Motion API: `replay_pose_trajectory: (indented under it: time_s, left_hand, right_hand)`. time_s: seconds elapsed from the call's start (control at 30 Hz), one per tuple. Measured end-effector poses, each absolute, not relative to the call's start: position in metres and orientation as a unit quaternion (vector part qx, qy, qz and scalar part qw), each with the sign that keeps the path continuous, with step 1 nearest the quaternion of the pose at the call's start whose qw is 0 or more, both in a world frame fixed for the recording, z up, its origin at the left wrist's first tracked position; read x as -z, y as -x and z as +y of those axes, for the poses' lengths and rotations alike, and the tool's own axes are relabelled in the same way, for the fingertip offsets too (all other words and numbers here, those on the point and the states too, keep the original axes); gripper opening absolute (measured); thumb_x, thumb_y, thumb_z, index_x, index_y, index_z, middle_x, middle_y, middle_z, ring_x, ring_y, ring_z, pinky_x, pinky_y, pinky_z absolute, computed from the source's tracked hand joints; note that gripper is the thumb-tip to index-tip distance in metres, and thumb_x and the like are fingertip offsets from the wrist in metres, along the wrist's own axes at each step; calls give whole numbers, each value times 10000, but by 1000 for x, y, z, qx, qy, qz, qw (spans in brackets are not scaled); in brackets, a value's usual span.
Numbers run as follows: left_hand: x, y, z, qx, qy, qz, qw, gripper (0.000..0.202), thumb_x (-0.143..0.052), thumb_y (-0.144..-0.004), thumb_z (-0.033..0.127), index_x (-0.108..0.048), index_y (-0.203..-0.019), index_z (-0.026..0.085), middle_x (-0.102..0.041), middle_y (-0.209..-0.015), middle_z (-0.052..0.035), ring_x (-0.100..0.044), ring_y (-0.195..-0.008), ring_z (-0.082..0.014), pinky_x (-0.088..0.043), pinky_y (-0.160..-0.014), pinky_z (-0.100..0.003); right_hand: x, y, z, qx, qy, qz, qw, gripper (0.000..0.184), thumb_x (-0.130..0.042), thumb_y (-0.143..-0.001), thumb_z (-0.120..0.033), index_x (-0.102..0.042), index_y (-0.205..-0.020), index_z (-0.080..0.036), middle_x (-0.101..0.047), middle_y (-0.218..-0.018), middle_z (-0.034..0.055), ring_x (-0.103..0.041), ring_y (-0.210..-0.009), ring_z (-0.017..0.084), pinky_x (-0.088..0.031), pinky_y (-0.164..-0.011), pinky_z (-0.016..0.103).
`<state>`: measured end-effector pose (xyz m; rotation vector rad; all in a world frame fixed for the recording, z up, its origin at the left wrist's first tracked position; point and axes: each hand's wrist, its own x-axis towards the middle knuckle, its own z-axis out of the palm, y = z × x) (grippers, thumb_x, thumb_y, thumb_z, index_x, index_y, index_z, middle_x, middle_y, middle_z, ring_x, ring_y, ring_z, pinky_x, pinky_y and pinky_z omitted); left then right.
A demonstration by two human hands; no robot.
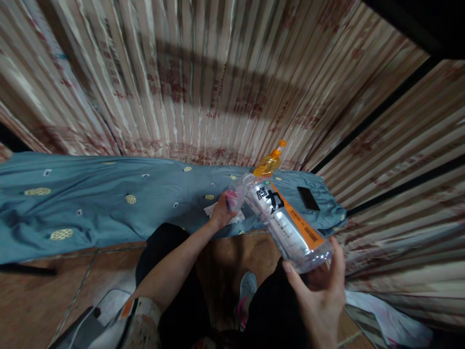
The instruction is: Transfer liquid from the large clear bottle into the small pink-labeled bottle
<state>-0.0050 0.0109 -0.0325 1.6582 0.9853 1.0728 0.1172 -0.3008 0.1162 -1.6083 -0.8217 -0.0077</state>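
Observation:
A clear plastic bottle with an orange and silver label and black characters is tilted, its neck toward the upper left. My right hand grips its base between thumb and fingers. My left hand is closed around a small clear container with pink markings, close to the bottle's neck. Whether the two touch I cannot tell. Beneath my left hand lies a white lace-edged cloth or tissue. An amber pump bottle with an orange pump top stands just behind the bottle's neck.
The long bench-like surface has a blue-green cloth with pineapple prints. A black phone lies at its right end. Pleated curtains hang behind and to the right, with dark poles. A grey object with a cable sits at lower left.

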Motion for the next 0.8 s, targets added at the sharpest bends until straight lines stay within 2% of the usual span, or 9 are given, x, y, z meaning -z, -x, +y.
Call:
replay_pose_trajectory:
  time_s: [0.3, 0.53, 0.8]
  left_hand:
    - [37, 6, 13, -452, -651, 387, 472, 991, -1105, -646, 155, -760, -1565, 297, -866, -1505, -94, -799, -1639, -517, -577, -1525, -847]
    - [39, 3, 13, -440, -656, 401, 464, 974, -1068, -639, 148, -742, -1547, 288, -868, -1499, -105, -830, -1595, -504, -613, -1492, -853]
    - [46, 4, 16, -449, -661, 386, 461, 1031, -1108, -646, 185, -728, -1600, 280, -866, -1543, -129, -815, -1622, -543, -575, -1510, -899]
  right_hand:
    - [-116, -118, -295, 1, 685, -354, 636, 1362, -1136, -853, -727, -512, -1962, -242, -832, -1650, 264, -890, -1425, 450, -721, -1298, 694]
    - [-114, -125, -293, -5, 689, -330, 645, 1413, -1150, -790, -739, -530, -1948, -220, -845, -1592, 256, -894, -1359, 472, -723, -1255, 713]
    - [-110, -127, -292, 11, 687, -326, 649, 1277, -1135, -809, -693, -608, -1879, -237, -826, -1628, 241, -889, -1370, 445, -740, -1235, 672]
